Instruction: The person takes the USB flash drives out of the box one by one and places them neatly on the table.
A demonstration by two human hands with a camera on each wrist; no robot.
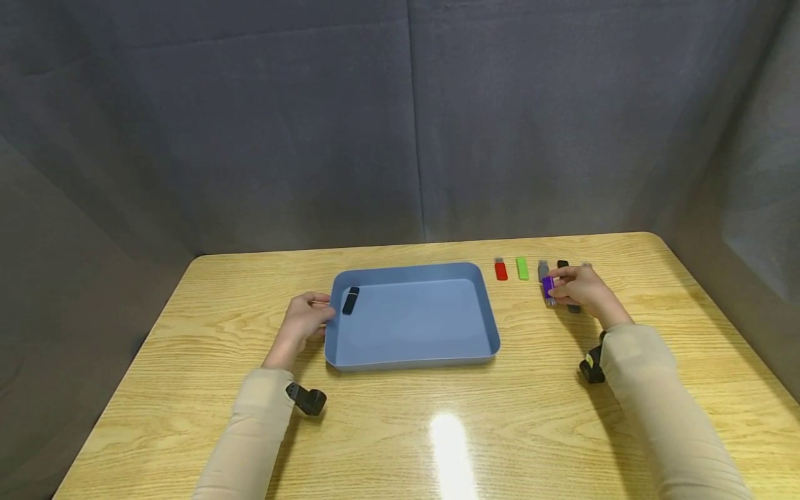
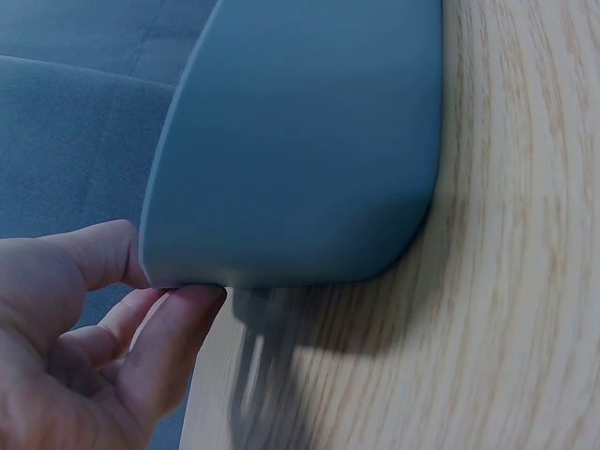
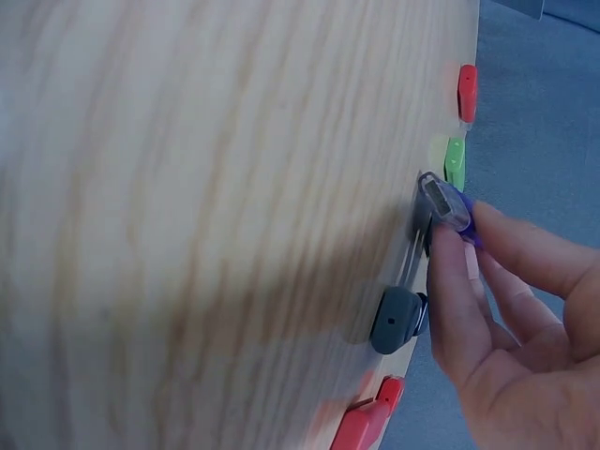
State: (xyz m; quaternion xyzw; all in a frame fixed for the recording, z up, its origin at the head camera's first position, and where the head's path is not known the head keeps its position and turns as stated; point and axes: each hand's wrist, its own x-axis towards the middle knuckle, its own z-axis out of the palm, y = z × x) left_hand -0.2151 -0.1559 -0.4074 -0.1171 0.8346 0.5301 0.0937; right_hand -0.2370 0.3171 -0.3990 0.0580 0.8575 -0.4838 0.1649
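Observation:
With thumb and fingers, my left hand (image 1: 303, 322) pinches the left wall of a blue tray (image 1: 419, 319). The left wrist view shows the fingertips right at the edge of the tray wall (image 2: 291, 187). Inside the tray, near its left wall, lies a black USB stick (image 1: 351, 301). To the right of the tray, my right hand (image 1: 581, 288) pinches a purple USB stick (image 1: 548, 286) between thumb and fingers. Its clear end (image 3: 444, 201) points away from the fingertips in the right wrist view.
Beyond the tray's right side lie a red USB stick (image 1: 501, 269), a green one (image 1: 522, 269), a grey one (image 1: 543, 270) and a dark grey one (image 1: 574, 308). The right wrist view also shows red sticks (image 3: 364, 424). A dark curtain (image 1: 312, 139) hangs behind the wooden table (image 1: 375, 430).

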